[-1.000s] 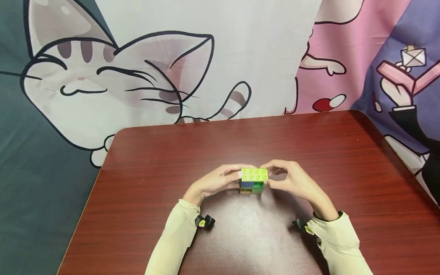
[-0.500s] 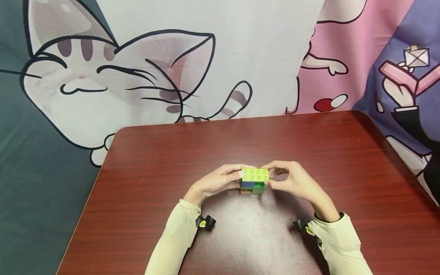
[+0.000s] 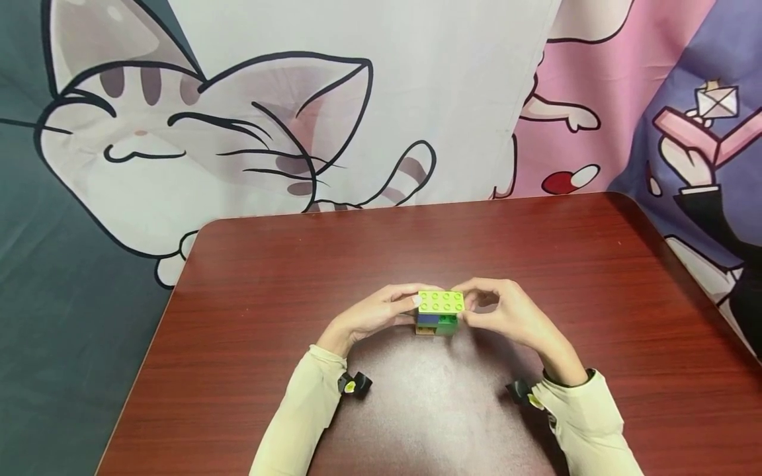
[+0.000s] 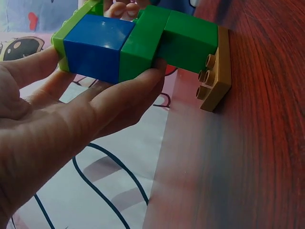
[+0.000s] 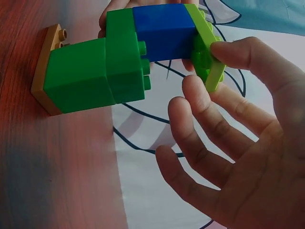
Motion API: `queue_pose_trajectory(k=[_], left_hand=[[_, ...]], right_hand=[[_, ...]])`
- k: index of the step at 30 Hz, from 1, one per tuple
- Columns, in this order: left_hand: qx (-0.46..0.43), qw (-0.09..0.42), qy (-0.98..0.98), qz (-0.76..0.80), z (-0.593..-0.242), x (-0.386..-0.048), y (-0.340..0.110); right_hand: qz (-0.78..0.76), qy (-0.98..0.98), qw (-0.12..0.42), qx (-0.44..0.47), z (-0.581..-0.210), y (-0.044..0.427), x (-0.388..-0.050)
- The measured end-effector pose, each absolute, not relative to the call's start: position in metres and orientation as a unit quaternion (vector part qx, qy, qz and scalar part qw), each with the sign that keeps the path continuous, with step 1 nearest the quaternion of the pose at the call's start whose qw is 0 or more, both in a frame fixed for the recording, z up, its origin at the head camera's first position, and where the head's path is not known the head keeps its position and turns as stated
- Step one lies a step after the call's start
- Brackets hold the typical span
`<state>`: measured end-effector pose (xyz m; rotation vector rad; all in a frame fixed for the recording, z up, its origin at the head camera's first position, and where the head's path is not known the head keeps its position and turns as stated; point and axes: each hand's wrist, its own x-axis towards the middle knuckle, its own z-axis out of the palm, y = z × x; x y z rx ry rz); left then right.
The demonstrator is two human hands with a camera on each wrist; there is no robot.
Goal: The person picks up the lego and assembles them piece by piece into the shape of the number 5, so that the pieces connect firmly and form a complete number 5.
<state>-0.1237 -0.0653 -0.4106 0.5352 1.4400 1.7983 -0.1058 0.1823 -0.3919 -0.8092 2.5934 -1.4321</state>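
A small stack of building bricks stands upright on the table. Its tan base plate [image 4: 221, 71] lies on the tabletop, with a lower green brick [image 5: 76, 76], an upper green brick [image 5: 123, 57] and a blue brick [image 4: 97, 45] above it. On top, a thin lime-green plate [image 3: 440, 303] overhangs on the right side. My left hand [image 3: 375, 309] grips the stack from the left, thumb at the lime plate and fingers along the blue and green bricks. With thumb and index finger, my right hand [image 3: 506, 311] pinches the plate's overhanging end; its other fingers spread loosely below.
The reddish-brown wooden table [image 3: 286, 264] extends on all sides of the stack. Behind its far edge hangs a cloth backdrop [image 3: 440, 99] printed with cartoon figures. Dark camera mounts [image 3: 357, 385] sit at both wrists, near the pale sleeves.
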Motion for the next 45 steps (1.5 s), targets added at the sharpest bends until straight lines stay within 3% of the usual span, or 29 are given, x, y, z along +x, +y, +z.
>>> queue_pose_trajectory(k=[13, 15, 18, 21, 26, 29, 36, 45], left_hand=[[0.203, 0.383, 0.595, 0.677, -0.416, -0.129, -0.070], [0.205, 0.363, 0.589, 0.692, -0.414, -0.130, -0.072], [0.211, 0.278, 0.597, 0.722, -0.407, -0.128, -0.076], [0.235, 0.138, 0.666, 0.694, -0.399, -0.122, -0.079], [0.333, -0.094, 0.835, 0.427, -0.398, -0.106, -0.086], [0.402, -0.171, 0.855, 0.279, -0.406, -0.098, -0.087], [0.446, -0.180, 0.868, 0.127, -0.428, -0.094, -0.084], [0.417, -0.177, 0.883, 0.120, -0.444, -0.107, -0.071]], right_hand=[[-0.451, 0.845, 0.090, -0.274, -0.391, 0.188, -0.106], [-0.440, 0.850, 0.092, -0.275, -0.389, 0.191, -0.105], [-0.419, 0.864, 0.074, -0.269, -0.382, 0.201, -0.099], [-0.384, 0.883, 0.013, -0.270, -0.376, 0.210, -0.088], [-0.311, 0.884, -0.114, -0.331, -0.385, 0.203, -0.070], [-0.270, 0.877, -0.144, -0.371, -0.398, 0.195, -0.065], [-0.188, 0.896, -0.137, -0.379, -0.415, 0.184, -0.066], [-0.200, 0.907, -0.123, -0.349, -0.429, 0.182, -0.080]])
